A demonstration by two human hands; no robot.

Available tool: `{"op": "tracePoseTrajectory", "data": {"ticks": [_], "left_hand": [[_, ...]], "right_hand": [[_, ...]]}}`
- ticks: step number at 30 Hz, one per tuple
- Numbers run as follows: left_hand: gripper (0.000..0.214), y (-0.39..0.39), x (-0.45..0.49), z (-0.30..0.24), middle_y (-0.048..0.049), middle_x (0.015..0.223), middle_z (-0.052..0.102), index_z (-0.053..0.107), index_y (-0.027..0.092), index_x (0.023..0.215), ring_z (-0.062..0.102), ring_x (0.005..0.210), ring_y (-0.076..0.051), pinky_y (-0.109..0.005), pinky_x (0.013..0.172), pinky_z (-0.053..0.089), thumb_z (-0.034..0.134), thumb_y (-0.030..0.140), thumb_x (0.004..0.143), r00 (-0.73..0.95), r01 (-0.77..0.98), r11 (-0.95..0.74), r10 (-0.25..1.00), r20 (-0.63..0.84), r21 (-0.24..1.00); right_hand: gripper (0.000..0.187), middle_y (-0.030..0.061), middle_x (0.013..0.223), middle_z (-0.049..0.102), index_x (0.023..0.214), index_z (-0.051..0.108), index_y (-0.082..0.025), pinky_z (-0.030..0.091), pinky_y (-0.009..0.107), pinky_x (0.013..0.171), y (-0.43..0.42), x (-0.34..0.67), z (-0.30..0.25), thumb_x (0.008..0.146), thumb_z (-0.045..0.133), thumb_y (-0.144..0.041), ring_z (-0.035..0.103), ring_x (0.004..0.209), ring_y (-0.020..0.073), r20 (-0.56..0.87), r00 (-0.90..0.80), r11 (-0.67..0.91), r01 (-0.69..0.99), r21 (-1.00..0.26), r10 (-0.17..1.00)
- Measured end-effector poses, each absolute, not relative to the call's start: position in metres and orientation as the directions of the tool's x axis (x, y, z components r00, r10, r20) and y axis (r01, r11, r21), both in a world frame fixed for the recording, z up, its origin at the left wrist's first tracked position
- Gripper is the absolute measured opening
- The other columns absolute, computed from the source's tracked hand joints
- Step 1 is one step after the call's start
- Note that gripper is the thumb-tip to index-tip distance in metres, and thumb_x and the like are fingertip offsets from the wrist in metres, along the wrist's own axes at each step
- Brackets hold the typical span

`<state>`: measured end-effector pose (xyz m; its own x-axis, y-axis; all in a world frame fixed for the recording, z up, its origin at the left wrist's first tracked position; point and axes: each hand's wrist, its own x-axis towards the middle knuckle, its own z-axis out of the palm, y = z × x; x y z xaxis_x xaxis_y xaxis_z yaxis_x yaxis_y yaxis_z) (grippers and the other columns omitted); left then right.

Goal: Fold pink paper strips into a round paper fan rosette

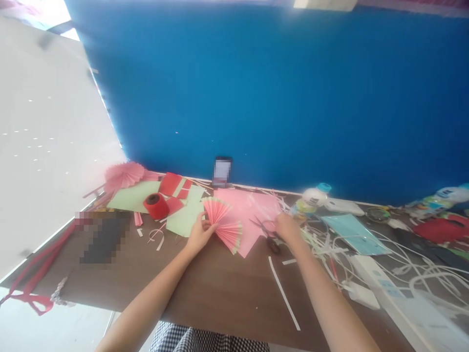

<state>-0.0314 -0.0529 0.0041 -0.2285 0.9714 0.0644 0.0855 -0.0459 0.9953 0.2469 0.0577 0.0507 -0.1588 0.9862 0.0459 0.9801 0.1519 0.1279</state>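
Observation:
Pleated pink paper fans with pale green edges [229, 233] are pinched at their folded centre by my left hand [201, 233], spreading to the right above a pink paper sheet [264, 203]. My right hand [287, 227] is at the sheet's right edge, beside the scissors [264, 228] and near some white paper strips. Its fingers point away and are mostly hidden, so I cannot make out what they touch. The scissors lie with blades apart, one handle loop right by my right hand.
On the left are a red thread spool [156, 206], green paper [137, 196] and a finished-looking pink rosette [124, 175]. A phone [222, 172] leans at the back. On the right are a bottle [311, 199], tangled cables, a blue packet [355, 234] and a power strip [381, 278].

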Motion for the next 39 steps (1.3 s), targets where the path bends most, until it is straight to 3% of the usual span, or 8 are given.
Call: {"op": "tracePoseTrajectory", "data": {"ticks": [5, 9, 15, 18, 25, 32, 36, 39], "left_hand": [[0.06, -0.06, -0.032, 0.008, -0.0035, 0.069, 0.06, 0.037, 0.014, 0.122, 0.06, 0.069, -0.021, -0.031, 0.067, 0.044, 0.058, 0.041, 0.072, -0.255, 0.524, 0.04, 0.96, 0.112, 0.851], [0.051, -0.066, -0.029, 0.013, 0.0006, 0.058, 0.052, 0.046, 0.018, 0.115, 0.057, 0.062, -0.02, -0.029, 0.066, 0.04, 0.058, 0.041, 0.071, -0.31, 0.53, 0.042, 0.939, 0.147, 0.847], [0.053, -0.07, -0.013, 0.018, -0.0071, 0.091, 0.06, 0.046, 0.02, 0.119, 0.054, 0.071, -0.016, -0.026, 0.067, 0.042, 0.061, 0.033, 0.07, -0.222, 0.109, -0.219, 0.945, 0.239, 0.97], [0.061, -0.068, -0.009, 0.021, -0.0093, 0.107, 0.056, 0.041, 0.021, 0.125, 0.054, 0.075, -0.014, -0.025, 0.069, 0.043, 0.063, 0.032, 0.069, -0.246, -0.007, -0.227, 0.944, 0.219, 0.974], [0.027, -0.065, -0.009, 0.022, -0.0011, 0.069, 0.058, 0.062, 0.017, 0.089, 0.051, 0.057, -0.012, -0.025, 0.061, 0.042, 0.048, 0.038, 0.079, -0.087, 0.12, -0.195, 0.975, 0.206, 0.973], [0.03, -0.069, -0.005, 0.022, 0.0, 0.062, 0.059, 0.063, 0.016, 0.092, 0.05, 0.053, -0.012, -0.024, 0.057, 0.042, 0.054, 0.039, 0.075, 0.009, 0.077, -0.159, 0.987, 0.159, 0.984], [0.034, -0.066, -0.006, 0.02, -0.0016, 0.065, 0.061, 0.061, 0.014, 0.093, 0.053, 0.053, -0.011, -0.025, 0.058, 0.044, 0.059, 0.04, 0.072, 0.009, -0.147, -0.059, 0.998, 0.061, 0.987], [0.034, -0.064, -0.009, 0.021, -0.0047, 0.074, 0.063, 0.061, 0.013, 0.088, 0.057, 0.064, -0.013, -0.026, 0.065, 0.046, 0.064, 0.04, 0.068, 0.024, -0.382, 0.032, 0.999, -0.025, 0.924]], "right_hand": [[0.02, 0.0149, 0.084, 0.062, 0.086, 0.06, -0.01, 0.039, 0.03, 0.068, 0.048, 0.255, 0.07, 0.081, 0.042, -0.017, 0.056, 0.084, 0.024, 0.333, -0.15, 0.128, 0.988, 0.086, 0.931], [0.028, 0.0143, 0.088, 0.063, 0.095, 0.058, -0.011, 0.042, 0.033, 0.075, 0.029, 0.25, 0.079, 0.085, 0.039, -0.03, 0.058, 0.082, 0.0224, 0.633, 0.142, 0.143, 0.915, -0.377, 0.761], [0.034, 0.0064, 0.075, 0.063, 0.093, 0.059, -0.014, 0.048, 0.03, 0.055, -0.01, 0.184, 0.055, 0.073, 0.055, -0.042, 0.057, 0.057, 0.016, 0.344, 0.193, 0.271, 0.325, -0.906, 0.919], [0.031, 0.0036, 0.069, 0.062, 0.088, 0.059, -0.016, 0.047, 0.028, 0.051, -0.024, 0.159, 0.04, 0.069, 0.061, -0.041, 0.053, 0.051, 0.0132, 0.252, 0.07, 0.24, 0.148, -0.959, 0.965], [0.034, -0.0001, 0.065, 0.058, 0.089, 0.061, -0.017, 0.039, 0.023, 0.044, -0.032, 0.159, 0.036, 0.071, 0.058, -0.045, 0.046, 0.047, 0.0091, 0.145, -0.167, 0.142, -0.03, -0.989, 0.975], [0.024, -0.0025, 0.06, 0.053, 0.074, 0.063, -0.016, 0.024, 0.02, 0.036, -0.02, 0.166, 0.031, 0.065, 0.063, -0.038, 0.029, 0.038, 0.0038, 0.038, -0.015, 0.035, -0.169, -0.985, 0.999], [0.032, 0.0083, 0.078, 0.059, 0.087, 0.062, -0.015, 0.039, 0.027, 0.044, -0.006, 0.198, 0.036, 0.075, 0.046, -0.04, 0.049, 0.051, 0.0133, 0.231, 0.268, 0.159, 0.264, -0.951, 0.935], [0.047, 0.0207, 0.12, 0.044, 0.117, 0.047, -0.01, 0.041, 0.045, 0.077, -0.001, 0.221, 0.043, 0.074, 0.048, -0.027, 0.048, 0.102, 0.0318, 0.424, 0.373, 0.159, 0.567, -0.808, 0.825]]}}
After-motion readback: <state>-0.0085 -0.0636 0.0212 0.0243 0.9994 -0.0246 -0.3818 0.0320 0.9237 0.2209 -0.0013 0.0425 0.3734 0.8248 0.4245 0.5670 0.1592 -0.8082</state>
